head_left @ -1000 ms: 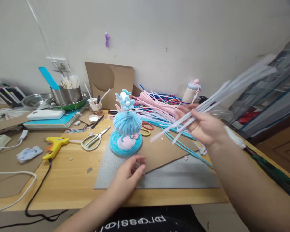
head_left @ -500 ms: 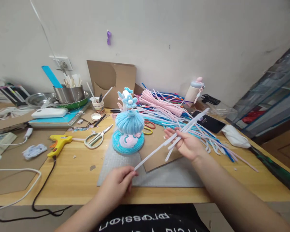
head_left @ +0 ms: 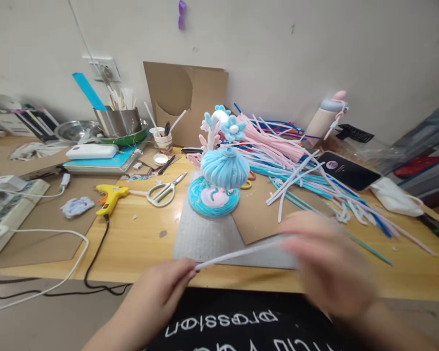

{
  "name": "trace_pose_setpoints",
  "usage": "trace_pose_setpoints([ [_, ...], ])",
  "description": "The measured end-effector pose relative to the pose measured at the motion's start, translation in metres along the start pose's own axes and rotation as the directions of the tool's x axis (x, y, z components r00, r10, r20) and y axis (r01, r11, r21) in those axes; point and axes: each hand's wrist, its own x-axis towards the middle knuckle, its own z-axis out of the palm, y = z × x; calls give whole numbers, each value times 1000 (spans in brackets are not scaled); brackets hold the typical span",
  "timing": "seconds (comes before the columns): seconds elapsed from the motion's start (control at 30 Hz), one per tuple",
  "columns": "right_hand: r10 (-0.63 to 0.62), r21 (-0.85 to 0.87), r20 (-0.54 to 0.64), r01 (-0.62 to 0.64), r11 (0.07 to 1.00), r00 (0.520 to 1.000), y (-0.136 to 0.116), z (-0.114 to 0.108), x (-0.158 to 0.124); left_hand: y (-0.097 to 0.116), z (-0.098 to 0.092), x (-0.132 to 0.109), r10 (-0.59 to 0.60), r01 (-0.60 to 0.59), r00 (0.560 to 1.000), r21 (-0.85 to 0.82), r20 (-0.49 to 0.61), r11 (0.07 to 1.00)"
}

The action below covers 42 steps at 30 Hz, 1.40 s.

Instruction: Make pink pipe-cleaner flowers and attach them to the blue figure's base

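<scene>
My left hand [head_left: 164,287] pinches one end of a white pipe cleaner [head_left: 237,254] low over the table's front edge. Its other end reaches my right hand [head_left: 325,263], whose fingers are smeared by motion, so their grip does not show. Beyond the pipe cleaner stands a fuzzy craft piece with a pale blue pleated dome [head_left: 225,167], a curved white stem with blue flowers [head_left: 234,128], and a round blue base [head_left: 194,200]. Several loose white pipe cleaners [head_left: 290,180] lie on the brown cardboard [head_left: 266,224] and the pile behind it.
A yellow glue gun [head_left: 111,196] and scissors [head_left: 164,191] lie left of the grey mat [head_left: 190,243]. Behind are pink pipe cleaners [head_left: 266,141], a paper cup [head_left: 163,141] and upright cardboard [head_left: 204,97]. A phone [head_left: 347,170] and a bottle [head_left: 323,119] are at right.
The bundle of white pipe cleaners has left my right hand and now lies on the cardboard and pile. My right hand has come nearer to me; the camera view has tilted down.
</scene>
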Motion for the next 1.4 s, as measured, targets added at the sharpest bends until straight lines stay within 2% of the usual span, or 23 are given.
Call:
trace_pose_setpoints([
  [0.03,-74,36,210,68,997,975,-14,12,-7,1,3,3,32,-32,999,23,8,999],
  [0.07,-116,29,540,119,992,833,-24,24,-13,0,7,6,67,-67,998,40,6,997],
  [0.1,-99,-2,713,143,990,694,-29,37,-18,-2,11,8,105,-105,994,45,10,993],
  [0.13,-62,-42,779,151,988,623,-31,49,-22,-5,15,9,138,-139,990,41,14,989],
  [0.2,-40,-37,855,138,990,517,-29,68,-29,-13,23,8,194,-195,981,21,16,981],
  [0.27,-60,25,883,80,996,466,-25,78,-33,-22,27,3,229,-229,973,8,-16,973],
  [0.33,-38,38,873,11,999,486,-23,79,-34,-31,29,-5,208,-207,973,14,-103,978],
  [0.43,110,-63,822,-103,993,559,-24,75,-31,-40,25,-15,109,-106,953,26,-283,994],
  [0.53,205,-124,799,-178,976,566,-29,77,-25,-43,22,-15,103,-96,910,37,-402,995],
  [0.6,194,-98,792,-194,976,578,-32,85,-22,-42,23,-10,142,-135,887,47,-440,990],
  [0.7,84,19,816,-172,985,572,-34,102,-21,-39,30,-1,159,-156,857,47,-491,987],
  [0.77,65,39,810,-164,986,583,-32,112,-21,-42,34,2,118,-101,799,62,-589,993],
  [0.87,146,-6,762,-219,976,630,-27,122,-23,-53,42,-3,118,9,676,167,-728,986],
  [0.9,152,-7,763,-227,974,628,-26,124,-24,-58,44,-5,149,33,649,224,-746,974],
  [1.0,117,1,797,-195,981,592,-24,127,-25,-69,52,-13,250,64,615,364,-748,929],
  [1.17,102,-20,827,-152,988,553,-25,130,-24,-73,59,-14,299,50,572,396,-764,917],
  [1.3,106,-32,832,-143,989,545,-25,132,-23,-71,58,-13,303,45,572,398,-762,916],
  [1.4,102,-34,831,-133,991,547,-26,133,-23,-69,57,-14,327,39,622,445,-712,894],
])
